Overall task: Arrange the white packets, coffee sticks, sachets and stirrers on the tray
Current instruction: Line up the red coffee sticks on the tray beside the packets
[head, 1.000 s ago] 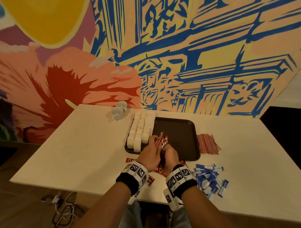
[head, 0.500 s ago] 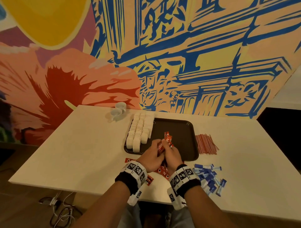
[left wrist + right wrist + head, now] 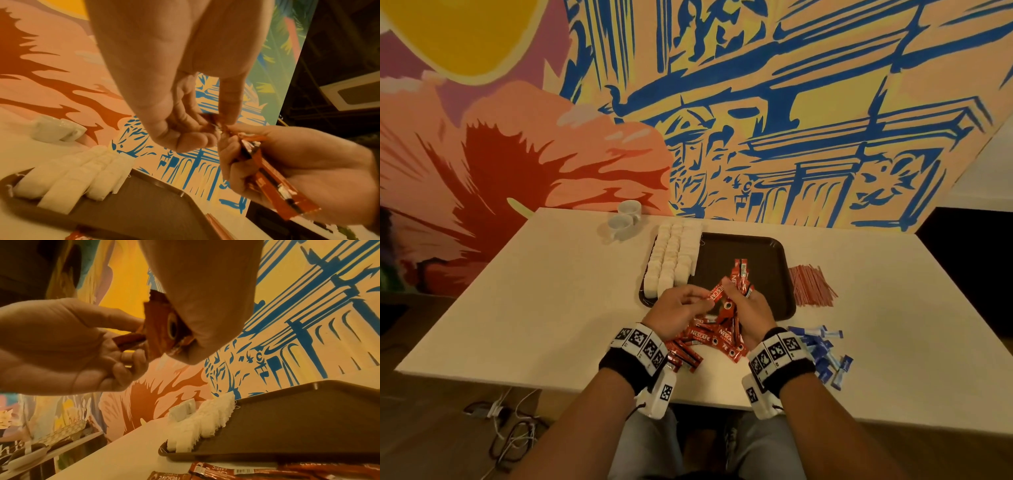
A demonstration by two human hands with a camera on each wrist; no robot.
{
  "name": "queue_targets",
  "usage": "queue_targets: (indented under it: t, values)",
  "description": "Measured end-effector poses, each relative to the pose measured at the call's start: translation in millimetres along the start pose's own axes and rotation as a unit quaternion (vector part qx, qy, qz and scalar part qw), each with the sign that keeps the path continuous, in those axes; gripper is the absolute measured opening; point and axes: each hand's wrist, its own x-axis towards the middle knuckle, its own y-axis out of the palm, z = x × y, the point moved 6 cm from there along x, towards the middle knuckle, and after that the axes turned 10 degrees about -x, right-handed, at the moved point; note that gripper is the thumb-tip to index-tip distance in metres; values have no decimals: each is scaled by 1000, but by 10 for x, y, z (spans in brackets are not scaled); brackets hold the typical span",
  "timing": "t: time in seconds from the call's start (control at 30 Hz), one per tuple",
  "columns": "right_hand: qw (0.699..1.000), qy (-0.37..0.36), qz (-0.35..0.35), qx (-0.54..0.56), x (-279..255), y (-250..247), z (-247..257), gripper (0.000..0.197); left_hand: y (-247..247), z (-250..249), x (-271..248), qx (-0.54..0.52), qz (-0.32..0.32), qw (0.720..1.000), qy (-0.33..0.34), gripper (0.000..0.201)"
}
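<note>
Both hands raised over near edge of dark tray [image 3: 774,246]. Right hand [image 3: 751,310] clenched round a bundle of red coffee sticks [image 3: 739,274], ends fanning upward. Left hand [image 3: 674,308] pinches 1 coffee stick [image 3: 716,293] by its end, its other end against the bundle. Loose red sticks [image 3: 705,339] heaped on table [image 3: 551,291] beneath the wrists. White packets [image 3: 671,257] in 3 rows along tray's left side. Stirrers [image 3: 810,286] right of tray, blue sachets [image 3: 822,353] near right wrist. 2 white cups [image 3: 625,219] behind.

Warm dim indoor light; wrist views blurred, edges strongly bent.
</note>
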Motion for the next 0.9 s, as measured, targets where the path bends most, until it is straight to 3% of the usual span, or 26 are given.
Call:
queue_targets:
  t: [0.27,0.37,0.47,0.53,0.63,0.73,0.9]
  values:
    - [994,-15,68,-86,146,-47,30,37,15,65,172,8,49,998,-36,27]
    - [992,-13,85,-94,264,-102,8,42,-6,71,314,-67,18,996,-63,23]
    - [987,-11,108,-116,403,-139,-45,29,-2,116,446,-165,-12,980,-106,29]
    - [987,-12,96,-130,492,-180,-41,18,-4,127,517,-177,-21,977,-120,32]
    - [981,0,76,-176,610,-280,10,15,-109,105,656,-133,-45,985,-96,30]
    - [968,-8,74,-238,778,-373,42,18,-195,89,830,-25,-14,997,-77,18]
    - [961,11,10,-275,1131,-562,-28,20,-280,280,1206,134,1,985,-114,13]
